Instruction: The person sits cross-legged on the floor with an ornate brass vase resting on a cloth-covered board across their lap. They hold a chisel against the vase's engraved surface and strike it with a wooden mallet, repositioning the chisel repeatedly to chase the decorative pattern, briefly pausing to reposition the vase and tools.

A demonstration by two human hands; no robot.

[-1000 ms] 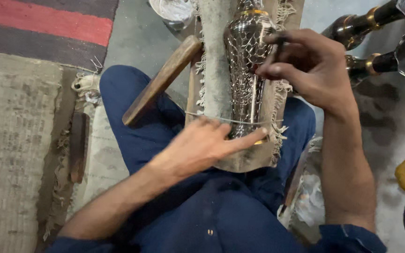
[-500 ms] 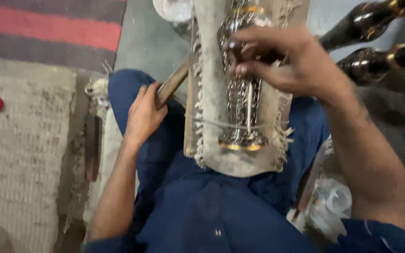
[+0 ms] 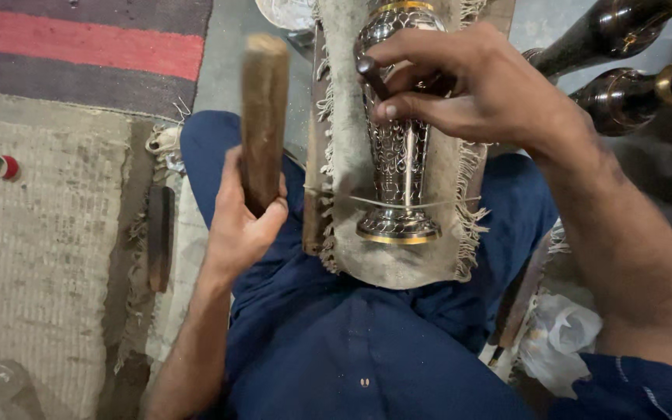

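An engraved silver metal vase (image 3: 400, 167) with gold bands lies on a frayed beige cloth pad (image 3: 429, 260) over my lap, tied down by a thin cord. My right hand (image 3: 468, 89) rests on the vase's upper body and pinches a small dark chisel (image 3: 372, 78) against the metal. My left hand (image 3: 246, 225) grips a wooden stick-like mallet (image 3: 264, 109), raised upright to the left of the pad and clear of the vase.
Two dark metal vases (image 3: 624, 54) with gold bands lie at upper right. A woven mat (image 3: 40, 233) and a striped red rug (image 3: 79, 43) cover the floor on the left. A dark tool (image 3: 159, 233) lies at the mat's edge. White plastic (image 3: 561, 334) sits lower right.
My left hand left the vase's base, took hold of the wooden mallet beside the pad and lifted it upright. My right hand stayed on the vase with the chisel.
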